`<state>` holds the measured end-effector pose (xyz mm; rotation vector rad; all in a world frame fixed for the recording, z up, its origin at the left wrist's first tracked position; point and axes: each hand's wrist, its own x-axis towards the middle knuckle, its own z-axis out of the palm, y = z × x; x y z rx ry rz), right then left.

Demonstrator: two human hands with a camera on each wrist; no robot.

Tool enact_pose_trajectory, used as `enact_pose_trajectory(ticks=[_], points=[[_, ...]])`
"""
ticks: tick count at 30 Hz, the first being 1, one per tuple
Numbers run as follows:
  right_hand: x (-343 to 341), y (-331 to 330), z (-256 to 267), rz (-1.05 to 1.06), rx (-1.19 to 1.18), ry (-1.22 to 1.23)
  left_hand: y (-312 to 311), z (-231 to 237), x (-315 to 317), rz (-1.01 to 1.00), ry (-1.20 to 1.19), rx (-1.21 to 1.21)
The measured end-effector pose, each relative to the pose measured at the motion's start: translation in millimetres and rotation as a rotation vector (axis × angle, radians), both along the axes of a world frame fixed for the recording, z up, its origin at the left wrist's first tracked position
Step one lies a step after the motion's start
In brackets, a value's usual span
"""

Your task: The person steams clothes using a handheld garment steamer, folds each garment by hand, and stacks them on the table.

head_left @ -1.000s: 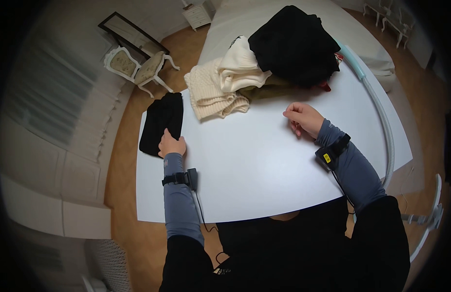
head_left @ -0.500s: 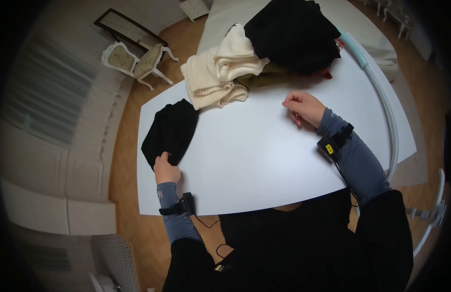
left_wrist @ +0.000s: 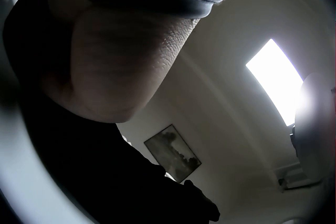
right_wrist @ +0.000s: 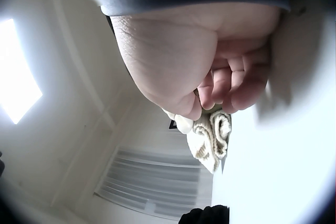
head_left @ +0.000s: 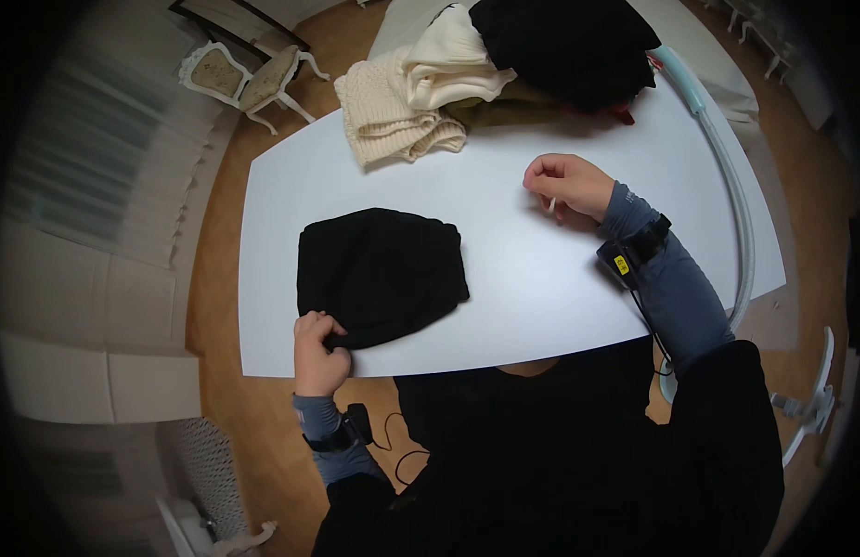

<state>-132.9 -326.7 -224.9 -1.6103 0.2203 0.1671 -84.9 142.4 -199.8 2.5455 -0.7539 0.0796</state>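
A folded black garment lies on the left half of the white table, close to its front edge. My left hand grips the garment's near left corner, with the thumb and fingers curled at the cloth. In the left wrist view the dark cloth spreads below the hand, and the fingertips are hidden. Over the table to the right hovers my right hand, its fingers loosely curled around nothing. The right wrist view shows that palm without anything in it.
At the table's back sits a pile: a cream cable-knit garment, a white one, and a bulky black one over olive and red cloth. A grey hose runs along the right edge. A white chair stands beyond the left side.
My left hand has drawn the black garment from the table's left edge toward the front and middle, where it now lies flatter and turned. My right hand has stayed nearly in place.
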Motion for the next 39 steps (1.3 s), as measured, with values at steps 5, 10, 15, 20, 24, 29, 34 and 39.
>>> enact_pose_trajectory(ticks=[5,10,15,20,24,29,34,39], points=[[-8.5,3.0,4.1,0.216,-0.149,0.013,-56.4,4.0,-25.1,-0.169,-0.019,-0.038],[-10.7,-6.2,3.2,0.351,-0.29,0.033,-108.8,13.4,-42.6,-0.326,-0.006,0.005],[-17.8,-7.4,7.9,0.455,-0.156,-0.089,-154.8,13.4,-55.9,-0.317,-0.075,-0.097],[-26.1,0.0,27.6,0.488,-0.457,-0.194,-161.7,5.4,-45.6,-0.344,-0.114,-0.143],[-21.3,8.9,12.5,0.392,-0.294,-0.117,-140.9,17.7,-28.8,-0.094,0.154,-0.407],[-19.2,-11.5,12.7,0.313,-0.383,-0.18,-86.7,33.3,4.6,0.119,0.145,-0.977],[-18.4,-56.3,10.5,0.058,-0.41,-0.134,-2.4,25.9,35.2,0.308,0.21,-1.026],[-23.5,-79.5,8.6,-0.211,-0.477,-0.058,36.1,-33.9,46.4,0.689,0.149,-0.528]])
